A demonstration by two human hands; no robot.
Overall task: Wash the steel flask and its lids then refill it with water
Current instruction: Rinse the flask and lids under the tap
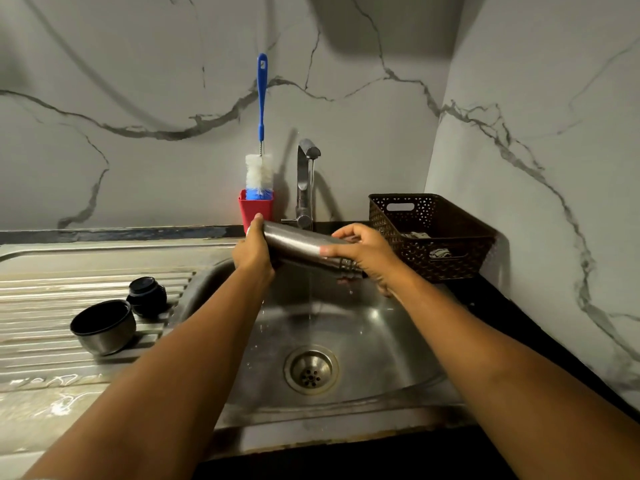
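Observation:
The steel flask [298, 242] lies nearly horizontal above the sink basin [363, 327], under the running tap [306, 181]. My left hand [254, 249] grips its base end on the left. My right hand [363, 252] grips its neck end on the right, where water drips off. A thin stream falls from the tap past the flask towards the drain [311, 369]. The steel cup lid [104, 326] lies on its side on the draining board [52, 289], with the dark inner stopper lid [147, 295] just behind it.
A blue-handled bottle brush [260, 161] stands in a red holder [255, 207] behind the sink, left of the tap. A brown perforated basket [429, 233] with cloths sits at the right against the marble wall. Dark counter runs along the right side.

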